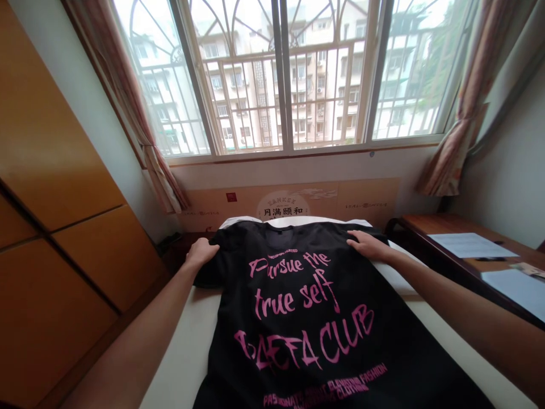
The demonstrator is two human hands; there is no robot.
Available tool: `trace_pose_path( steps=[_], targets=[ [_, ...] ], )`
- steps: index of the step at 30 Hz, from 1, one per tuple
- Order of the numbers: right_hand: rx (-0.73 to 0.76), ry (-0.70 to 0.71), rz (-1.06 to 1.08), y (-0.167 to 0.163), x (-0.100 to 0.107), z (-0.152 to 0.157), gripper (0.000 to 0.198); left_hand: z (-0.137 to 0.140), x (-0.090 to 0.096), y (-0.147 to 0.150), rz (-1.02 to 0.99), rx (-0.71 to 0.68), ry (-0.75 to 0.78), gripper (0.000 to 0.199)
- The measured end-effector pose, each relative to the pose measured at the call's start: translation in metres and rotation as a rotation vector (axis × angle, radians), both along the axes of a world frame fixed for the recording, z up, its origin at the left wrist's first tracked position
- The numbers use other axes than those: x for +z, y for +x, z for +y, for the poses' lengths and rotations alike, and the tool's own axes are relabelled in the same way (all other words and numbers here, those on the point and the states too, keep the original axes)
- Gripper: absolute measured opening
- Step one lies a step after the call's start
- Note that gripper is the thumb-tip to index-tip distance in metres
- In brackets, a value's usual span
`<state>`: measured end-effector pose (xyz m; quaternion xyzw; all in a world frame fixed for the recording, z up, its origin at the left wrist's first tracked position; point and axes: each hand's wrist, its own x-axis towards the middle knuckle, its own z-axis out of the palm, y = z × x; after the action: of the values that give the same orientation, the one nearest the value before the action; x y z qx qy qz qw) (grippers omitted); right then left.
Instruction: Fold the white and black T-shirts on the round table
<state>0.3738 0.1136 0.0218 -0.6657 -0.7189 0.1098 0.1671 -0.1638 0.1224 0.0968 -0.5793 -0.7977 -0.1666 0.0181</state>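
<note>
A black T-shirt [293, 318] with pink lettering lies spread out, face up, its neckline at the far end and its lower part running out of view toward me. My left hand [203, 251] is closed on the shirt at the left sleeve, near the shoulder. On the other side, my right hand [368, 245] pinches the cloth by the right shoulder, thumb and fingertips on the fabric. Beneath the shirt is a white padded surface [187, 335], showing along both sides. Part of the right sleeve is hidden behind my right hand.
To the right stands a brown wooden desk [430, 224] with white paper sheets [472, 245] and a dark pen-like item on it. A wooden cabinet [76, 238] rises at the left. Ahead, a printed cardboard panel [366, 199] leans below the barred window [285, 85], between tied curtains [447, 159].
</note>
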Motion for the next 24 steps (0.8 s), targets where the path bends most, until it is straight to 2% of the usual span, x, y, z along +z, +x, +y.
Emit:
trace_pose_path(
  steps=[3,6,8,10,12,15,18,22,24],
  targets=[
    [-0.103,-0.076,-0.042,0.008,-0.010,0.028,0.062,0.004,0.018,0.005,-0.048,0.056,0.068,0.037],
    [-0.191,-0.121,-0.069,0.017,-0.023,0.038,0.063,0.008,0.037,0.008,-0.036,0.058,0.200,0.038],
    [-0.243,-0.141,-0.094,0.020,-0.029,0.040,0.065,0.015,0.041,0.006,-0.001,0.088,0.263,0.044],
    [-0.281,-0.158,-0.120,0.021,-0.033,0.041,0.070,0.021,0.035,-0.001,0.041,0.142,0.251,0.058],
    [-0.297,-0.184,-0.142,0.021,-0.031,0.043,0.075,0.025,0.023,-0.009,0.057,0.216,0.152,0.071],
    [-0.323,-0.255,-0.152,0.016,-0.021,0.049,0.081,0.027,0.006,-0.012,0.057,0.264,0.030,0.076],
    [-0.360,-0.262,-0.167,0.004,-0.008,0.060,0.080,0.031,-0.002,0.003,0.124,0.124,0.071,0.063],
    [-0.302,-0.087,-0.164,-0.014,0.001,0.082,0.057,0.053,-0.002,0.039,0.224,-0.280,0.059,0.043],
    [-0.282,-0.052,-0.147,-0.018,0.000,0.095,0.054,0.069,-0.002,0.056,0.241,-0.449,0.024,0.039]
  ],
)
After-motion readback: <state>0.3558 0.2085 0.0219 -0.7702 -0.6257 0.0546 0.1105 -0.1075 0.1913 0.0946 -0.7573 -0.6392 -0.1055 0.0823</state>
